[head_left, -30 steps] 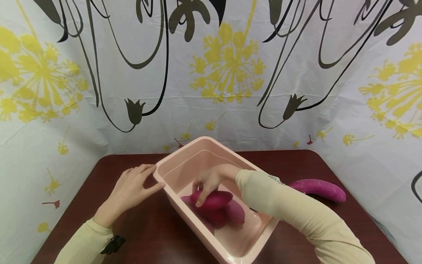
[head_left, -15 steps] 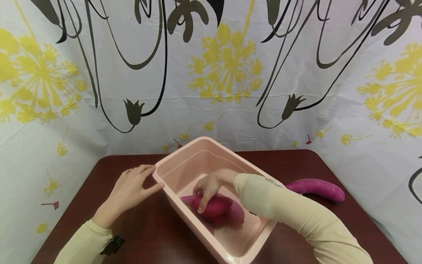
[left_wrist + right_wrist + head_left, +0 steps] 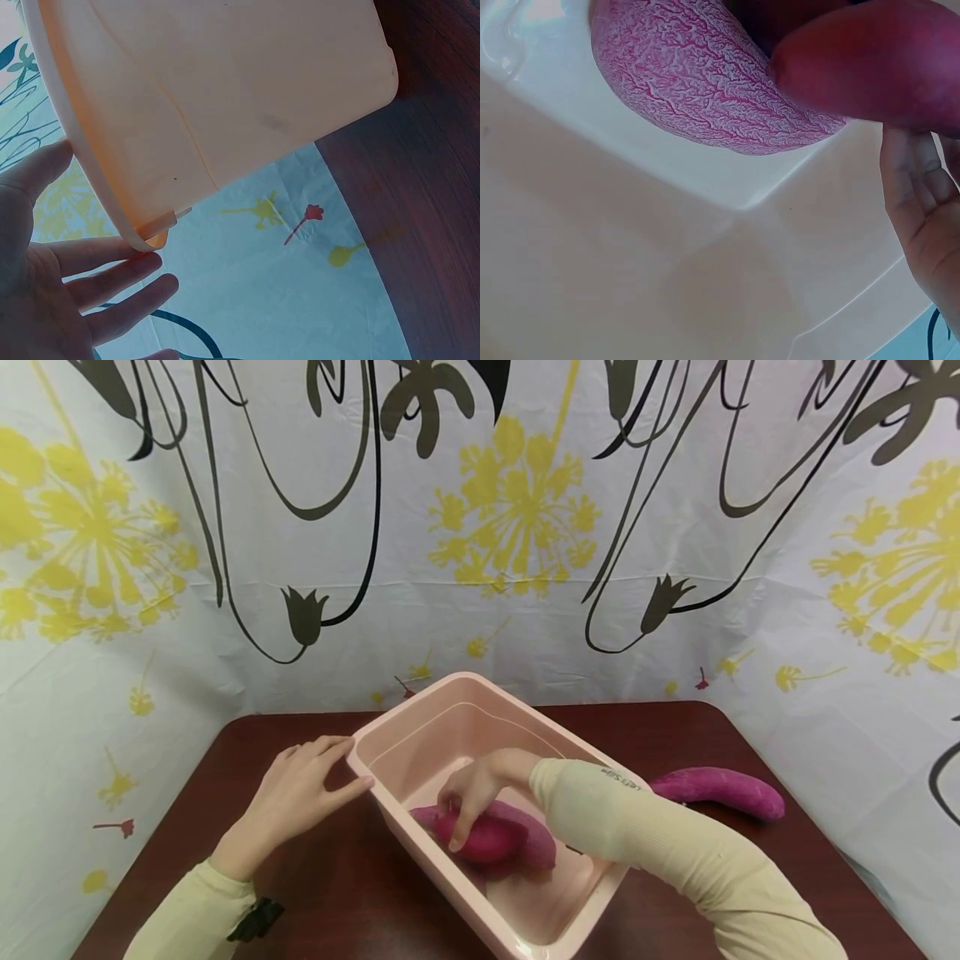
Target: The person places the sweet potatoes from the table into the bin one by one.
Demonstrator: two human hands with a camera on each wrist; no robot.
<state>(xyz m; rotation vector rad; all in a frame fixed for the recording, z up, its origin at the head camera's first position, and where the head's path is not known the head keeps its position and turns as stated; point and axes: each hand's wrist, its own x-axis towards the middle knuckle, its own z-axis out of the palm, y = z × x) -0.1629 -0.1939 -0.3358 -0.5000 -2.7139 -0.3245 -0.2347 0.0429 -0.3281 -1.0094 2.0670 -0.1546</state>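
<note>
Since our right hand (image 3: 474,787) grips a smooth vegetable (image 3: 486,843), it might slip; our loose left hand (image 3: 296,789) touches the tub (image 3: 472,727).

the left sleeve (image 3: 191,914) and the right sleeve (image 3: 675,839) were both cream and ended at the wrists, leaving the left hand (image 3: 296,789) and the right hand (image 3: 474,789) bare. a small black piece (image 3: 257,919) of uneven outline sat at the left sleeve's inner side. the right sleeve bore small dark lettering (image 3: 621,777), a smooth, slightly greyer patch (image 3: 579,802) and soft folds farther up.
</note>
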